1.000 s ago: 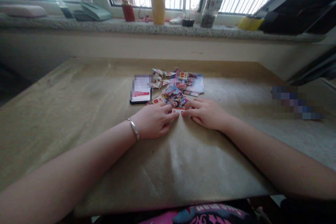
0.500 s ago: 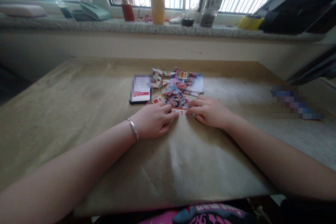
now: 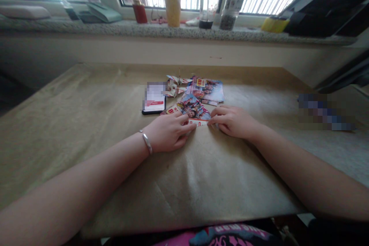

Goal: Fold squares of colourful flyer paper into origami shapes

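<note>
A colourful printed paper sheet (image 3: 192, 108), folded to a triangle, lies on the table with its straight edge toward me. My left hand (image 3: 170, 130), with a silver bangle at the wrist, presses the sheet's left part, thumb and forefinger along the near edge. At the sheet's right corner, the curled fingertips of my right hand (image 3: 230, 121) pinch the edge. Just behind lies a stack of similar printed sheets (image 3: 210, 90). Folded paper cranes (image 3: 175, 86) stand left of that stack. Part of the folded sheet is hidden under my left fingers.
A phone (image 3: 154, 98) with a lit screen lies left of the cranes. The table (image 3: 115, 177) has a glossy tan cover. A blurred-out bluish item (image 3: 325, 113) is at the far right. Bottles and jars (image 3: 229, 11) line the window sill (image 3: 109, 29).
My right hand has slid a little to the right along the sheet's near edge, to its corner, uncovering more of the print. My left hand stays in place.
</note>
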